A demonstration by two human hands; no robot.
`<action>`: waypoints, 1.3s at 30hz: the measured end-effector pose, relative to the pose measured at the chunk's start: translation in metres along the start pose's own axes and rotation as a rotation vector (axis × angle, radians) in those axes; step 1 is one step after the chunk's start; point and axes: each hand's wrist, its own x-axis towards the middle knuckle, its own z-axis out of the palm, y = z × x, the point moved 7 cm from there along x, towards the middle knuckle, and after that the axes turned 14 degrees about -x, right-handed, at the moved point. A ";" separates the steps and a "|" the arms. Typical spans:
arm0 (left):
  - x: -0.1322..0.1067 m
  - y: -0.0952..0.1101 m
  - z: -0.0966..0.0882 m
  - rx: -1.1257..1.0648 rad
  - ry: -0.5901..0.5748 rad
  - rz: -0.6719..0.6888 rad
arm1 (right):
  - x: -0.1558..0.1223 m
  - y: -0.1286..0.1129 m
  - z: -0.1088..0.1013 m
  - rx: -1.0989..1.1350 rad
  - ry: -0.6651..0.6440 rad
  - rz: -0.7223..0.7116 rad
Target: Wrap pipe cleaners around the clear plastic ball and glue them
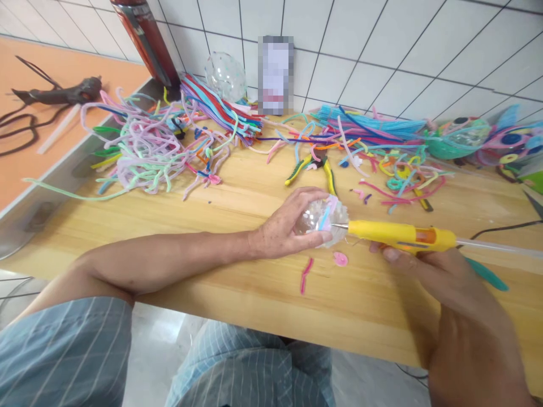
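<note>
My left hand [288,226] is closed around a clear faceted ball [319,217] with a pink and a blue pipe cleaner piece on it, held just above the wooden table [220,226]. My right hand [428,271] grips a yellow glue gun [399,236] with a glue stick poking out of its back end. The metal nozzle of the gun touches the right side of the ball. A small pink spiral [340,259] and a short pink pipe cleaner piece [306,274] lie on the table just below the ball.
Heaps of coloured pipe cleaners [153,147] cover the back of the table. Yellow-green handled pliers [316,169] lie behind the ball. Another clear ball [225,76], a teal ball [458,138], a red cylinder [146,37] and a black glue gun [63,93] stand further off.
</note>
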 end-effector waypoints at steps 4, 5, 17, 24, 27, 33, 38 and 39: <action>0.001 0.000 0.000 0.002 0.000 -0.004 | 0.001 -0.006 0.003 0.002 -0.008 -0.043; 0.001 0.001 0.000 0.002 0.001 -0.002 | 0.001 -0.007 0.003 0.002 -0.007 -0.050; 0.000 0.001 -0.001 -0.016 0.003 0.001 | 0.002 -0.016 0.004 -0.001 -0.011 -0.087; 0.001 0.002 -0.001 -0.039 -0.004 -0.013 | 0.003 -0.006 0.006 -0.020 -0.046 -0.048; 0.001 0.001 -0.001 -0.048 -0.011 -0.030 | 0.003 -0.003 0.006 -0.002 -0.046 -0.016; 0.001 -0.001 -0.001 -0.062 -0.005 -0.043 | 0.004 0.001 0.005 0.028 -0.021 0.020; 0.001 -0.003 -0.001 -0.067 0.005 -0.057 | 0.004 0.001 0.005 0.018 -0.014 0.035; 0.001 -0.003 -0.001 -0.070 0.005 -0.064 | 0.004 0.000 0.005 0.013 -0.020 0.039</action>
